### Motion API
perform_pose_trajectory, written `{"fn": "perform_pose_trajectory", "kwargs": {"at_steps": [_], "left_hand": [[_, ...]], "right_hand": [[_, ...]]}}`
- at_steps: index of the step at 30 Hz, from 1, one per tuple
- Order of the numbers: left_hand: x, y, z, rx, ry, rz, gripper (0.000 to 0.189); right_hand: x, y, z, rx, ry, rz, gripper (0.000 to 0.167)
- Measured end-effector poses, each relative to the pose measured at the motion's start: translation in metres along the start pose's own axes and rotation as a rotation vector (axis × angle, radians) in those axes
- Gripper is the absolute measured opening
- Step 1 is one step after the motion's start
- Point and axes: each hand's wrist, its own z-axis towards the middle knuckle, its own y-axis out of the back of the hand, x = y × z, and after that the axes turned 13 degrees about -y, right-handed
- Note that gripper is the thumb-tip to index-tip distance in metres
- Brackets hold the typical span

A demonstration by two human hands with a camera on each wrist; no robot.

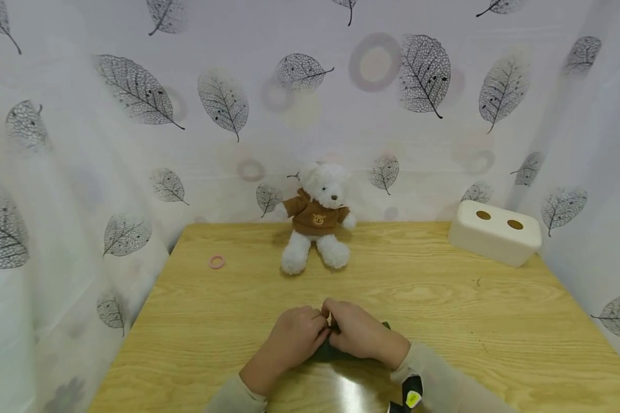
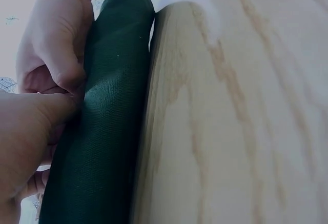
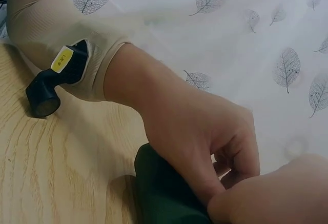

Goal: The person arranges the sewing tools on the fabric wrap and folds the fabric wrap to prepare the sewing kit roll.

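Note:
A long dark green case [image 1: 330,353] with a leather-like grain and rounded ends lies across the near part of the table. In the head view most of it is hidden under both hands. My left hand [image 1: 297,335] and right hand [image 1: 359,330] meet at the middle of its far side, thumbs and fingers curled in and pinching at its edge. The left wrist view shows the case's smooth near face [image 2: 110,101] with the thumb tips together at its edge. From the right wrist, the right hand [image 3: 200,131] bends over the case's end [image 3: 161,188].
A white teddy bear [image 1: 317,221] in a brown hoodie sits at the back middle of the wooden table [image 1: 227,304]. A small pink ring [image 1: 217,262] lies at the back left. At the back right stands a cream box [image 1: 496,232] with two round holes. Leaf-patterned curtains surround the table.

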Motion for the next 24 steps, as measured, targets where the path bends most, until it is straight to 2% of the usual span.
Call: {"fn": "perform_pose_trajectory", "kwargs": {"at_steps": [6,12,16,21,24], "left_hand": [[0.002,0.002,-0.001,0.047,0.028,-0.068,0.012],[0.003,0.001,-0.004,0.127,0.071,-0.188,0.009],[0.01,0.008,-0.013,0.168,0.14,-0.279,0.017],[0.019,0.016,-0.027,0.237,0.246,-0.336,0.029],[0.02,0.018,-0.033,0.269,0.277,-0.366,0.035]], "right_hand": [[0.0,0.001,-0.004,-0.006,-0.033,-0.01,0.025],[-0.006,0.005,-0.015,-0.039,0.014,-0.096,0.02],[-0.01,0.007,-0.025,-0.059,0.041,-0.125,0.021],[-0.015,0.008,-0.037,-0.067,0.037,-0.146,0.024],[-0.018,0.009,-0.044,-0.065,0.028,-0.151,0.029]]}}
